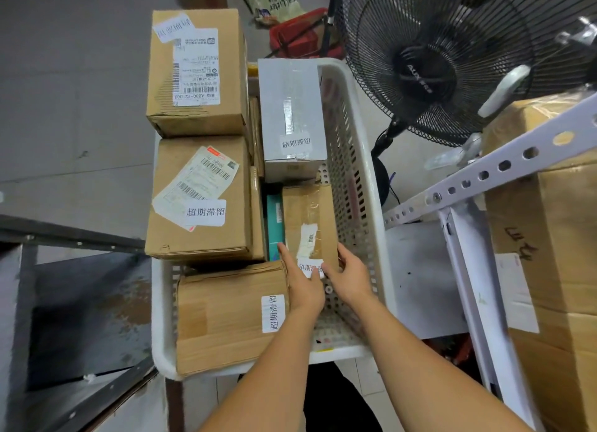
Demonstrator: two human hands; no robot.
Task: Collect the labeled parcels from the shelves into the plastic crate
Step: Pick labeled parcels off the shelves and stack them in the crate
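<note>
A white perforated plastic crate [355, 179] stands below me, filled with several labeled parcels. Inside it, a small brown taped parcel [307, 215] with a white label lies against the right wall. My left hand [302, 286] holds its near left edge, and my right hand [347, 278] grips its near right corner. A grey box [290, 108] sits beyond it, and a teal box [275, 224] is wedged to its left. Three large cardboard boxes [197, 73] [198, 199] [226, 318] fill the crate's left side.
A white slotted metal shelf frame [484, 173] rises on the right, holding a big cardboard carton [555, 224]. A black standing fan [433, 60] is behind the crate. A dark metal shelf [80, 302] lies at the lower left, and a red basket [303, 37] is on the floor beyond.
</note>
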